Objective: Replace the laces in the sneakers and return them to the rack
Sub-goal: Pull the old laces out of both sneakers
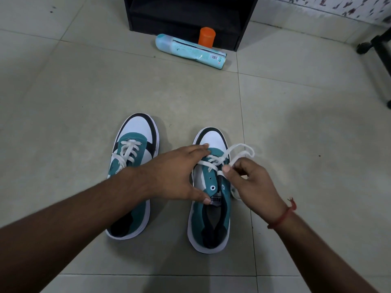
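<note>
The floor (296,106) is made of big pale tiles, and two shoes stand on it side by side with their toes pointing away from the person. The left shoe (132,176) is green, white and black, and its white lace is already crossed through the holes. The right shoe (209,208) looks the same, but its lace (237,152) only goes through the holes near the toe, and some holes near the opening have no lace in them. The left hand (179,176) lies over the right shoe with its fingers stretched out wide: the fingertips press down near the toe and the thumb touches the label on the tongue. The right hand (251,182) is curled up small just beside the shoe's right edge, and its thumb and fingers pinch the white lace, which loops up above the hand. A red thread (283,216) goes around the right wrist. Farther back stands one black rack (190,15). In front of the rack lies one light blue bottle (190,50) on its side, and one orange can (206,37) stands just behind it. There are two hands, two shoes, one bottle, one can and one rack.
</note>
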